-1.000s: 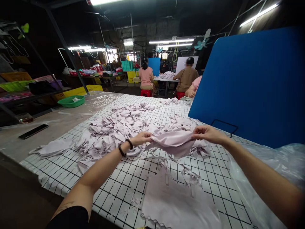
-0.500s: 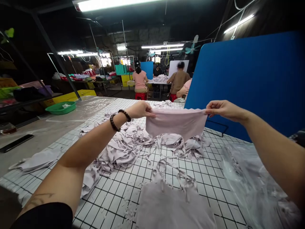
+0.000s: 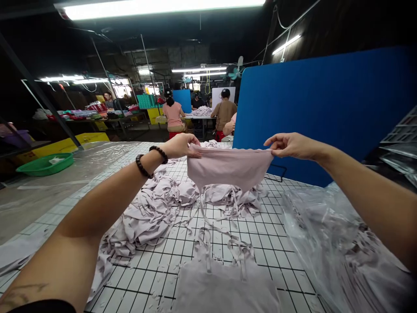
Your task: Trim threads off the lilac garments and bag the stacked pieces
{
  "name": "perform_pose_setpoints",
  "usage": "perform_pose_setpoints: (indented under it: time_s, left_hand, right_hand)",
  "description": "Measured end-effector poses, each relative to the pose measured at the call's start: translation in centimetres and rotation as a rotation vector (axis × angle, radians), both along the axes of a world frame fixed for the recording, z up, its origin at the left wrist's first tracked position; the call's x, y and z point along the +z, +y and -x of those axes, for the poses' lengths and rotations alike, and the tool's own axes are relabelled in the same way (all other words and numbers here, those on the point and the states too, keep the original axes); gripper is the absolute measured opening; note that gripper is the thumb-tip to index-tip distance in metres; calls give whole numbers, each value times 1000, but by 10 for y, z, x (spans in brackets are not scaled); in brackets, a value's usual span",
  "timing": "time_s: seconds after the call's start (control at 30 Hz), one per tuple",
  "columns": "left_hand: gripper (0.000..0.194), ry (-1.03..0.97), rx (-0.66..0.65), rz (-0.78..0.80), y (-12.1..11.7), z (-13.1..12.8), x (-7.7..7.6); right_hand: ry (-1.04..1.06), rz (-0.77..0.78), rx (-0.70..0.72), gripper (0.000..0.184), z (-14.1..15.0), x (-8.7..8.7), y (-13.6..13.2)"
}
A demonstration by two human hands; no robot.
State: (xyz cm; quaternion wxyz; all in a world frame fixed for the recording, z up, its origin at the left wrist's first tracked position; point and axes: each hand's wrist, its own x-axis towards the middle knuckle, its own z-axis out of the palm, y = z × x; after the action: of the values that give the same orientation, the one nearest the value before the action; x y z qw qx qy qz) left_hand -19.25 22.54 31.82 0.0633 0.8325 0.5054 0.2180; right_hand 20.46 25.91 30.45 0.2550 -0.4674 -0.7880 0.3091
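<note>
Between my two hands a pale pink-grey camisole is stretched wide above the table, upside down, with thin straps dangling below it. My left hand pinches its top left corner; dark bead bracelets circle that wrist. At the opposite corner, my right hand pinches the edge between thumb and finger, the other fingers curled. Another camisole lies flat nearest me, straps pointing away. Behind and left of it spreads a heap of similar garments.
A clear plastic bag with garments lies on the right of the grid-patterned table. A tall blue board stands behind my right hand. A green basin sits at the left. Several people work at tables farther back.
The view has turned right, so the scene sits farther left. Both hands still hold the camisole, now pulled flatter and squarer, with a strap hanging longer below it.
</note>
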Motion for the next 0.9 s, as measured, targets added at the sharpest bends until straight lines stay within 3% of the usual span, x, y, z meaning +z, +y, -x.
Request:
perform_pose_setpoints:
  time_s: [0.07,0.23,0.33,0.43,0.53,0.77,0.83,0.9]
  left_hand:
    - [62,-27,50,48,6,-1,-3]
    - [42,-132,145,163,22,2,-18]
    - [41,-288,175,243,21,6,-37]
    - [39,-431,165,379,3,10,-67]
    - [38,-530,122,514,-39,16,-109]
    - [27,-380,34,636,-191,18,-231]
    - [24,-375,19,624,-221,17,-253]
    - [24,-371,28,558,-242,17,-264]
  right_hand:
    - [-59,-14,-37,37,2,1,0]
    - [-68,3,-138,18,13,-3,-3]
    - [106,83,-139,19,20,-22,-8]
    - [237,184,-117,19,24,-50,-25]
    - [248,256,-66,19,23,-87,-66]
    - [-83,388,68,21,15,-197,-205]
    - [-123,383,65,19,19,-219,-233]
    - [-142,353,49,19,22,-229,-252]
